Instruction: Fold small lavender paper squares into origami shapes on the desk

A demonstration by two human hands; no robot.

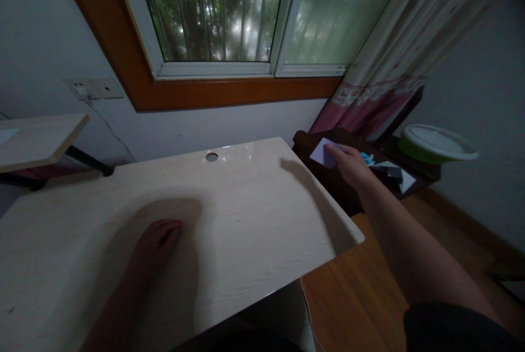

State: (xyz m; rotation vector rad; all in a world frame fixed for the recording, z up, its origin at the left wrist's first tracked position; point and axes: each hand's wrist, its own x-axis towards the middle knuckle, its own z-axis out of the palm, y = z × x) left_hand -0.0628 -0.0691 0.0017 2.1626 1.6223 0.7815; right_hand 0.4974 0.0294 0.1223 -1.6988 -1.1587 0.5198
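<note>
My right hand [351,165] is stretched out to the right, past the desk's edge. Between its thumb and fingers is a flat, light purple piece of paper [322,153], held by one side. Whether it is one sheet or several, I cannot tell. Below and behind that hand, a light blue item [367,158] and some white and grey papers [394,172] lie on a dark wooden piece of furniture [307,142]. My left hand [158,240] rests on the pale wooden desk [250,204], fingers curled together, with nothing visible in them.
A green basin with a whitish top [438,144] stands on the dark furniture at right. The desk has a round cable hole [212,157] near its back edge. A raised shelf [45,136] stands at left. Behind are a barred window [217,13] and a curtain [394,51].
</note>
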